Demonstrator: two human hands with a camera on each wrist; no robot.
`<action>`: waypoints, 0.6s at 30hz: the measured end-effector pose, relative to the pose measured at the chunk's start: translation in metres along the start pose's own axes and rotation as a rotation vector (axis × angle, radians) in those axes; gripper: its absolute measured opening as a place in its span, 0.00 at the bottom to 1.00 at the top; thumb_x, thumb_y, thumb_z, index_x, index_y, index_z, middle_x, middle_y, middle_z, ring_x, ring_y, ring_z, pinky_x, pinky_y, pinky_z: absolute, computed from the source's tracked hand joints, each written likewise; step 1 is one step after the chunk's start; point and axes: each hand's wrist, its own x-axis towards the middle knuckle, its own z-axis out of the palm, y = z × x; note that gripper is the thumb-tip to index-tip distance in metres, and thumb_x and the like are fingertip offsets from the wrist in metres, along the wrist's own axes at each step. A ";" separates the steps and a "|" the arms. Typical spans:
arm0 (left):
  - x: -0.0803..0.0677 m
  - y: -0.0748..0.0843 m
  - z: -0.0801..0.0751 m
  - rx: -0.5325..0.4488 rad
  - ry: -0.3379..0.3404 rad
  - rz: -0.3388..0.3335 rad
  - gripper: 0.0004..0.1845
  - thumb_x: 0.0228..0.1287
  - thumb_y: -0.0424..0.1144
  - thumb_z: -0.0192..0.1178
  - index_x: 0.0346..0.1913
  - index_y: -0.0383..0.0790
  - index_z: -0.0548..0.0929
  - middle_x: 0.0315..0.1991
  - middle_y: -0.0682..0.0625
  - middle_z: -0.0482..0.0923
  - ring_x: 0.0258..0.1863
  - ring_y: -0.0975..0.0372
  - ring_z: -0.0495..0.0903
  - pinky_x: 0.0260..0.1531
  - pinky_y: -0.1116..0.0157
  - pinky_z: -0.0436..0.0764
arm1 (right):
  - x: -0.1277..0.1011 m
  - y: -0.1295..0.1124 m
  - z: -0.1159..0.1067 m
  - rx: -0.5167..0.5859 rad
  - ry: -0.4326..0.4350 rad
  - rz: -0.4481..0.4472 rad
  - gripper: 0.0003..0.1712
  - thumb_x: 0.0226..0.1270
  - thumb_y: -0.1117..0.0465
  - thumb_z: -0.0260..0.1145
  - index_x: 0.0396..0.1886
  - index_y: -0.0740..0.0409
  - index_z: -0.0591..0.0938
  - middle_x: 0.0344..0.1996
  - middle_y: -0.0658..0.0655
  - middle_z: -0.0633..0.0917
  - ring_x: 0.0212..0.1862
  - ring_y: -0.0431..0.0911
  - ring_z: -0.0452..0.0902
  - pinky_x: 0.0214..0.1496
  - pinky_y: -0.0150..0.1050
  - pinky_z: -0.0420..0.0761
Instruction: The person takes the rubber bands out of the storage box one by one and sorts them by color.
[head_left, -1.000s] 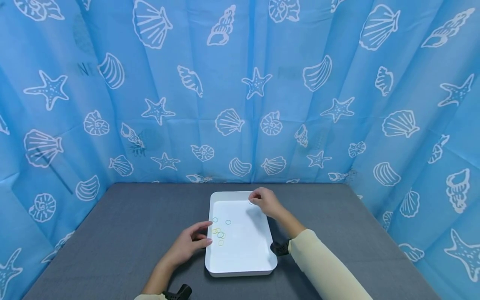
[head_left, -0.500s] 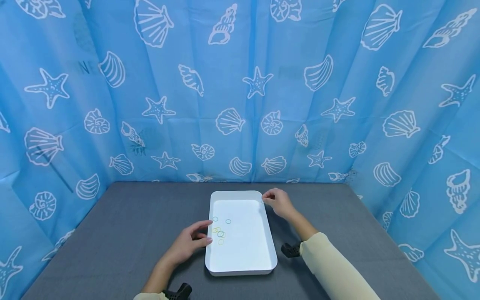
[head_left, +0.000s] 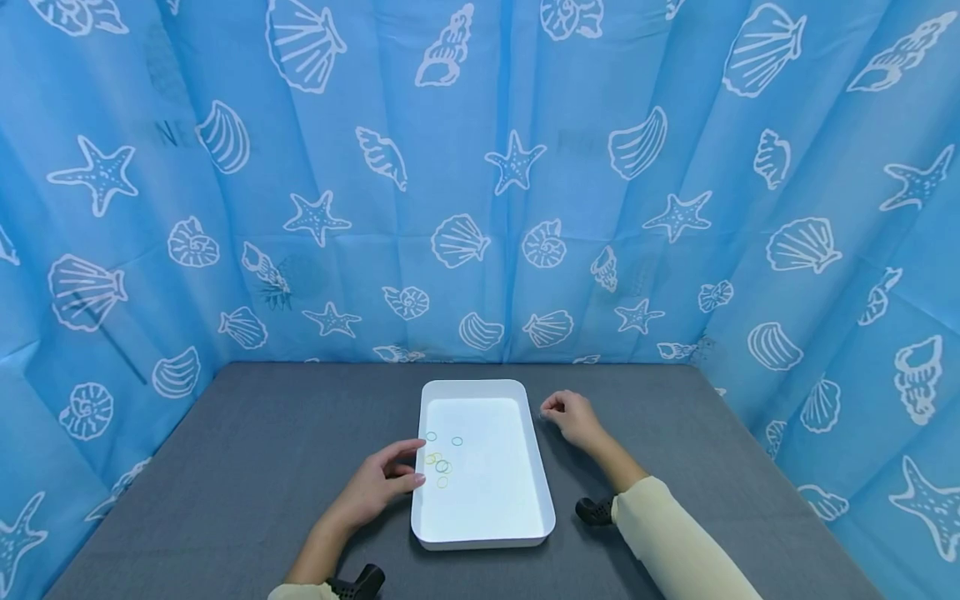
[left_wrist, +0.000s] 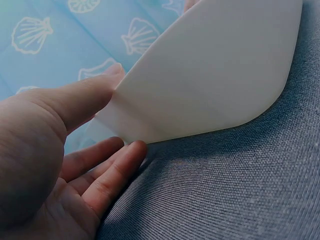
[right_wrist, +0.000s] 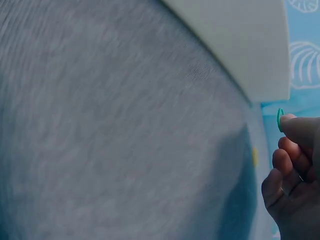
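Observation:
A white tray (head_left: pixel 483 521) lies on the grey table and holds several small coloured rubber bands (head_left: pixel 439 463) near its left side. My left hand (head_left: pixel 405 468) rests against the tray's left wall (left_wrist: pixel 215 75), thumb along the rim and fingers straight at its base. My right hand (head_left: pixel 550 411) hovers low over the table just right of the tray's far half. In the right wrist view its fingertips (right_wrist: pixel 296 131) pinch a small green rubber band (right_wrist: pixel 280 120), with the tray's corner (right_wrist: pixel 245 45) close beside it.
The grey cloth-covered table (head_left: pixel 247 467) is walled on three sides by a blue seashell-print curtain (head_left: pixel 480 183). Black wrist camera mounts show by my right sleeve (head_left: pixel 596 510) and at my left wrist (head_left: pixel 360 581).
My right hand has moved from the tray's far right corner out over the rim to the table on the right and a little nearer me. The left hand and the tray stay put.

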 end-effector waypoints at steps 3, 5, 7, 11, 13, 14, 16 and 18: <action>0.000 0.001 0.000 -0.009 -0.001 0.005 0.29 0.62 0.40 0.68 0.66 0.43 0.74 0.61 0.41 0.73 0.44 0.57 0.78 0.42 0.60 0.77 | -0.004 0.007 0.001 -0.035 0.013 0.005 0.03 0.65 0.69 0.66 0.31 0.64 0.82 0.29 0.53 0.81 0.33 0.46 0.74 0.38 0.44 0.74; -0.001 0.002 0.000 -0.004 -0.005 0.008 0.29 0.62 0.40 0.68 0.66 0.43 0.74 0.61 0.41 0.72 0.44 0.57 0.78 0.42 0.61 0.77 | -0.006 0.011 0.002 -0.061 0.022 0.014 0.02 0.64 0.70 0.66 0.31 0.63 0.83 0.29 0.53 0.81 0.33 0.46 0.74 0.39 0.45 0.75; -0.001 0.003 0.000 -0.004 -0.006 0.008 0.29 0.62 0.40 0.67 0.66 0.43 0.74 0.62 0.41 0.72 0.44 0.57 0.78 0.42 0.61 0.77 | -0.007 0.015 0.002 -0.083 0.029 0.020 0.03 0.64 0.70 0.67 0.30 0.62 0.83 0.30 0.53 0.82 0.34 0.47 0.75 0.40 0.46 0.75; -0.002 0.005 -0.001 -0.002 0.001 0.015 0.29 0.62 0.40 0.68 0.66 0.43 0.74 0.62 0.41 0.72 0.44 0.57 0.77 0.42 0.60 0.77 | -0.005 0.019 0.003 -0.108 0.036 0.011 0.03 0.63 0.69 0.67 0.30 0.60 0.83 0.31 0.54 0.83 0.34 0.47 0.76 0.41 0.48 0.75; -0.002 0.005 0.000 -0.001 0.006 0.017 0.29 0.61 0.40 0.68 0.66 0.43 0.74 0.61 0.41 0.72 0.44 0.57 0.77 0.42 0.60 0.77 | -0.003 0.020 0.003 -0.126 0.031 0.008 0.03 0.63 0.69 0.68 0.29 0.60 0.83 0.31 0.54 0.83 0.34 0.47 0.76 0.41 0.47 0.75; -0.002 0.005 0.000 0.001 0.007 0.017 0.29 0.61 0.40 0.68 0.66 0.43 0.74 0.61 0.41 0.73 0.44 0.57 0.77 0.42 0.59 0.77 | -0.002 0.020 0.003 -0.135 0.028 0.014 0.03 0.63 0.69 0.68 0.29 0.60 0.83 0.31 0.53 0.83 0.34 0.46 0.76 0.40 0.47 0.75; -0.002 0.005 0.000 0.003 0.009 0.014 0.29 0.61 0.41 0.68 0.66 0.44 0.74 0.61 0.41 0.73 0.43 0.57 0.77 0.42 0.60 0.76 | -0.001 0.020 0.003 -0.146 0.021 0.028 0.04 0.63 0.68 0.68 0.28 0.60 0.84 0.30 0.53 0.83 0.33 0.46 0.75 0.40 0.47 0.75; -0.002 0.004 0.000 0.009 0.007 0.012 0.29 0.62 0.41 0.68 0.66 0.44 0.74 0.61 0.41 0.73 0.43 0.57 0.77 0.41 0.61 0.76 | 0.000 0.020 0.003 -0.153 0.017 0.044 0.04 0.63 0.68 0.68 0.28 0.59 0.84 0.29 0.52 0.83 0.33 0.45 0.75 0.40 0.46 0.75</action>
